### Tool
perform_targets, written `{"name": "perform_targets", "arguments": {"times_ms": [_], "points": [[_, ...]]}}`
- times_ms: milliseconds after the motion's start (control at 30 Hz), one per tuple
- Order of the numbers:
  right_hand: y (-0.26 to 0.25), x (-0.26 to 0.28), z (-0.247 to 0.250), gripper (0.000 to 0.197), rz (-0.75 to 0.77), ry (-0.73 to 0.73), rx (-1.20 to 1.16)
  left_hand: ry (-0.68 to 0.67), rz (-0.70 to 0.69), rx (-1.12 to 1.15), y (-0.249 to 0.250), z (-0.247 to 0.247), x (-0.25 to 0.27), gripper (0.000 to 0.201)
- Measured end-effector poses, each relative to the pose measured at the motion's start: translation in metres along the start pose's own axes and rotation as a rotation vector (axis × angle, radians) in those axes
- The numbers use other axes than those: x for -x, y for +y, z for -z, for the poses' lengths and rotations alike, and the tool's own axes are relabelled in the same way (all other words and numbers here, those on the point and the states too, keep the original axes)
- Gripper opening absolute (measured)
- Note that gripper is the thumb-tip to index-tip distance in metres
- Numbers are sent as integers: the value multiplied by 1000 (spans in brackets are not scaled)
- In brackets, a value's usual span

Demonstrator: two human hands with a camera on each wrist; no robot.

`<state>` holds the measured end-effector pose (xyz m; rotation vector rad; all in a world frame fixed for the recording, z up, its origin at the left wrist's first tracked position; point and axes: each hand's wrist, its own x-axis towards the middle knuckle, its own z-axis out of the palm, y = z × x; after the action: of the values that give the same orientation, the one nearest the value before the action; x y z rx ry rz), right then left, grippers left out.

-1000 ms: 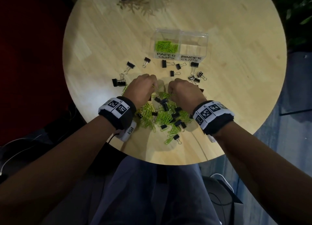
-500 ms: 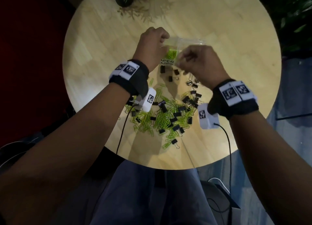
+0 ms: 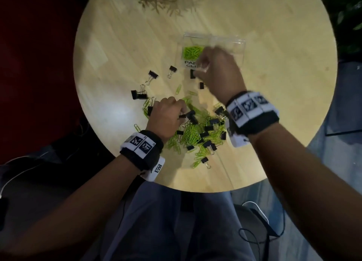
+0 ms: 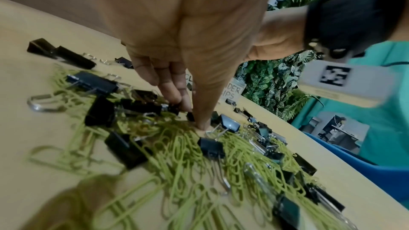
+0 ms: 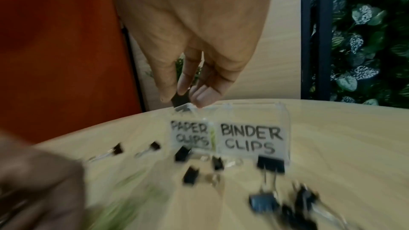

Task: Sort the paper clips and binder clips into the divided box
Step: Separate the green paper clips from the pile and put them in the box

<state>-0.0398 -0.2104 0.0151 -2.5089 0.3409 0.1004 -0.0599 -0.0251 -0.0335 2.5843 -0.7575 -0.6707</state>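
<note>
Right hand (image 5: 194,45) pinches a black clip (image 5: 181,100) over the box (image 5: 252,139); left hand (image 4: 177,41) fingertips pinch a black clip (image 4: 190,116) in the pile (image 3: 197,131) beneath it

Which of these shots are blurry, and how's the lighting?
Head view: dim, with a pale glare patch on the table; the right hand is motion-smeared. Left wrist view: bright; the nearest paper clips are smeared, the edges bend. Right wrist view: blurriest, binder clips streaked, yet the box labels stay readable.

Green paper clips (image 3: 193,51) — black binder clips (image 3: 153,74)
</note>
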Motion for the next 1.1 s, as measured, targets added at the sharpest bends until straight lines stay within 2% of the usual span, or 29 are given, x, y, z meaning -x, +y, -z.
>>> {"name": "perform_targets", "arguments": {"times_ms": [100, 167, 300, 400, 500, 600, 733, 800, 967, 1100], "points": [[0, 50, -22, 19, 18, -271, 96, 2, -21, 23, -1, -2, 2, 20], [1, 72, -37, 23, 28, -337, 151, -2, -30, 21, -3, 0, 3, 18], [-1, 83, -54, 27, 20, -288, 204, 89, -33, 76, -12, 22, -4, 13], [1, 81, -57, 28, -10, -319, 146, 104, 44, 2, -23, 42, -26, 13], [2, 77, -57, 22, -31, -353, 64, 92, 84, -54, -28, 42, -40, 28], [3, 76, -55, 26, -27, -368, 61, 58, -12, -26, -11, 34, -40, 47], [4, 79, -55, 35, -5, -350, 101, -58, -135, -60, 1, 20, -33, 57], [5, 80, -55, 31, -5, -360, 115, -80, -155, -27, 0, 15, -31, 56], [12, 80, -43, 16, -77, -330, -43, -129, -150, 8, 5, 15, -25, 38], [27, 68, -16, 17, -197, -264, -161, -130, -137, 35, 6, 15, -25, 28]]}}
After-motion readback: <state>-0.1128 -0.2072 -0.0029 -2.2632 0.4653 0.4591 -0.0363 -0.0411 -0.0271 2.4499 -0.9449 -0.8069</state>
